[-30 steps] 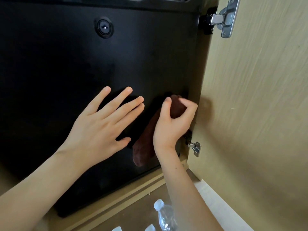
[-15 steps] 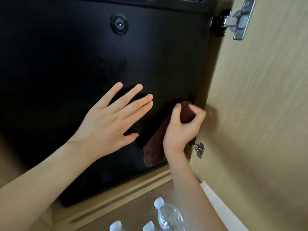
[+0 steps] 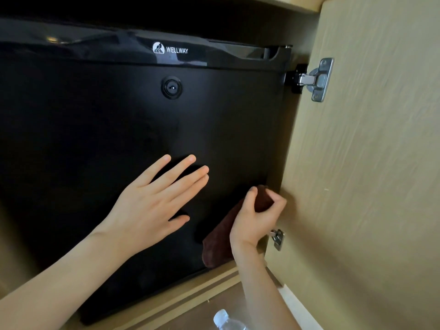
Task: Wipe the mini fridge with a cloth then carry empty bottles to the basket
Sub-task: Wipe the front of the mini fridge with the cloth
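Observation:
The black mini fridge (image 3: 119,129) fills most of the view, door closed, with a round lock (image 3: 171,87) near its top. My left hand (image 3: 154,201) lies flat on the door with fingers spread. My right hand (image 3: 257,220) grips a dark brown cloth (image 3: 219,244) and presses it against the door's lower right corner; the cloth hangs down below the hand. A clear plastic bottle (image 3: 226,321) with a white cap shows at the bottom edge.
An open wooden cabinet door (image 3: 369,175) stands at the right, held by an upper metal hinge (image 3: 316,79) and a lower hinge (image 3: 277,238) close to my right hand. A wooden cabinet sill (image 3: 190,296) runs below the fridge.
The view has tilted upward, showing the fridge's top and logo. Both hands stay on the door in much the same place, the right still holding the cloth at the door's right edge. Fewer bottles show.

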`<act>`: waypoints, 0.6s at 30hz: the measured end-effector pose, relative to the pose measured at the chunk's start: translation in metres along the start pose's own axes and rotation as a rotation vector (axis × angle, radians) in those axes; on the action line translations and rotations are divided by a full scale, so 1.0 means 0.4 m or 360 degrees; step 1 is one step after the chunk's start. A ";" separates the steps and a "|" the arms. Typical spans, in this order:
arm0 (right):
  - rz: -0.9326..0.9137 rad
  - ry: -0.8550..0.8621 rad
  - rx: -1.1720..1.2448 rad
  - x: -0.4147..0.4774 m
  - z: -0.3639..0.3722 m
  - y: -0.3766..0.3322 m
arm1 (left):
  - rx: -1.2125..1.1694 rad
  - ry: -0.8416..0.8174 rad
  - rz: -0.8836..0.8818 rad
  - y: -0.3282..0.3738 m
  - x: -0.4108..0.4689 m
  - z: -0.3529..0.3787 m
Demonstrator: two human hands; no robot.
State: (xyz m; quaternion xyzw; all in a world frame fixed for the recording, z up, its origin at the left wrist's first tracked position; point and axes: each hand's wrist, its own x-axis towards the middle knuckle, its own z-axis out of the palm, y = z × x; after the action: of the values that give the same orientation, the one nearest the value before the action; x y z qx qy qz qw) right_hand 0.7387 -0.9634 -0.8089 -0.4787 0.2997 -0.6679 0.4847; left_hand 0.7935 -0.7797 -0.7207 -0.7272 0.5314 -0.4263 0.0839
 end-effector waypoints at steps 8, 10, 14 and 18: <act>-0.0458 -0.0022 0.0217 0.123 0.114 -0.172 | 0.0003 0.0038 0.0005 -0.003 -0.002 0.010; -0.0406 0.0028 0.0205 0.101 0.085 -0.114 | -0.0005 0.0030 -0.0005 -0.004 -0.007 0.005; -0.0046 0.0043 -0.0022 0.014 -0.010 0.072 | 0.0005 -0.0025 0.0004 -0.021 -0.030 -0.018; 0.0435 0.0136 -0.0256 -0.098 -0.092 0.180 | 0.0042 -0.0141 0.0018 -0.045 -0.110 -0.036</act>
State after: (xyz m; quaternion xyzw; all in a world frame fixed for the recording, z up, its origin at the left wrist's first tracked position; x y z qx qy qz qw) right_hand 0.7331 -0.9544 -0.8980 -0.4418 0.4350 -0.5893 0.5180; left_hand 0.7930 -0.7302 -0.7247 -0.7412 0.5255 -0.4002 0.1195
